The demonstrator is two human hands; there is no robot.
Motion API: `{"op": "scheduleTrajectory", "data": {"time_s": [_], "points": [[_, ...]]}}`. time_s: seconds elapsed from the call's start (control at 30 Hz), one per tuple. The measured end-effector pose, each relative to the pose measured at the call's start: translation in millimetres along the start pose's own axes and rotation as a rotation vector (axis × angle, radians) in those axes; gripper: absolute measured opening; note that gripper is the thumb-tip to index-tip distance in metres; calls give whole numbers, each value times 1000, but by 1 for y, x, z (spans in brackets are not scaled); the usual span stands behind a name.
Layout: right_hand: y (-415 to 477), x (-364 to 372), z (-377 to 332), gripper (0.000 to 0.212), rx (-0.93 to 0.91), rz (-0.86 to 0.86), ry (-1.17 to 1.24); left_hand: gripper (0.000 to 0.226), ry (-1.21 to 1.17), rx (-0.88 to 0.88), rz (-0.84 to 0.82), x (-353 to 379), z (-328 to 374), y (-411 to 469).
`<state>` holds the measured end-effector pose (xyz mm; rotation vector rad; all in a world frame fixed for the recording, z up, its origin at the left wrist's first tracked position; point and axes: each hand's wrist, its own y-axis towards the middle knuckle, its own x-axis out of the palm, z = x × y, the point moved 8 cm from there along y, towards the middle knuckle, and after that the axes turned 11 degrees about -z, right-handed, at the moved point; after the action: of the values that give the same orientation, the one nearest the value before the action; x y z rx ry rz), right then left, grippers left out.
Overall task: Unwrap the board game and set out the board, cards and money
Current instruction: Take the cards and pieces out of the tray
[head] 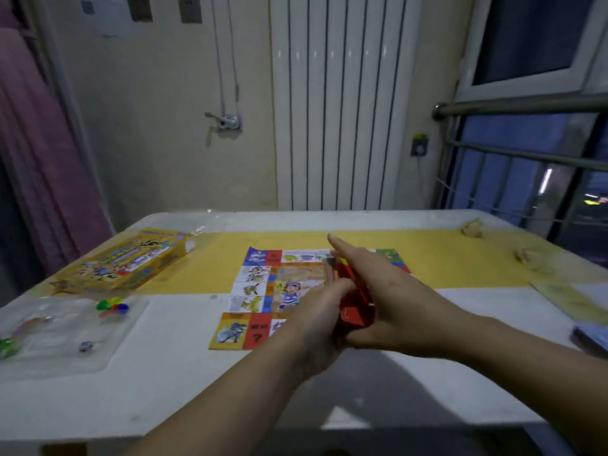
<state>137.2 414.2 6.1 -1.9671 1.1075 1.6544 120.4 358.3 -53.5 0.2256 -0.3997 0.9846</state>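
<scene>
The colourful game board [263, 291] lies unfolded flat in the middle of the table. Above its right half both my hands hold a stack of red cards [353, 299]. My left hand [324, 311] grips the stack from the left and below. My right hand [391, 297] wraps it from the right, with the index finger stretched out over the board. The yellow game box [128, 258] lies at the far left. In front of it a clear plastic tray [65, 334] holds coloured pawns [112, 307] and small pieces.
The white table [184, 383] carries a yellow mat [444, 261] across its far half. Crumpled paper balls [472, 228] lie at the far right. A dark flat object [590, 339] lies at the right edge. Clear wrap [204, 222] is behind the box.
</scene>
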Motion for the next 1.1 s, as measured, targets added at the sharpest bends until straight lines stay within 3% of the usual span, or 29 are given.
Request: {"op": "scheduleTrajectory", "data": {"time_s": [0.17,0.3,0.37,0.47,0.53,0.63,0.77,0.9,0.97,1.03,1.1], "points": [[-22,-11,25,89,50,24,-21,19,31,-160,-197,31,-19,9],[-37,-16,39,76,115,110,-50,27,-8,-163,-249,43,-23,9],[-42,-14,42,72,148,166,-67,15,123,-114,-183,40,-22,14],[-44,-9,43,74,154,110,-49,12,486,-60,-64,30,-13,18],[-47,-10,45,73,132,12,-31,17,670,-101,-134,30,-12,19],[-53,-15,47,41,112,-88,-85,21,799,-257,-327,36,-21,21],[-66,-21,58,28,168,-19,-10,13,825,-255,-389,52,-16,36],[-96,-36,98,24,404,211,260,7,766,-24,-200,58,-11,63],[-111,-36,109,34,491,252,324,7,841,49,-137,66,-20,76],[-125,-32,113,56,546,222,242,10,901,26,-140,80,-37,89],[-138,-31,113,61,592,195,61,16,924,-21,-182,97,-53,102]]}}
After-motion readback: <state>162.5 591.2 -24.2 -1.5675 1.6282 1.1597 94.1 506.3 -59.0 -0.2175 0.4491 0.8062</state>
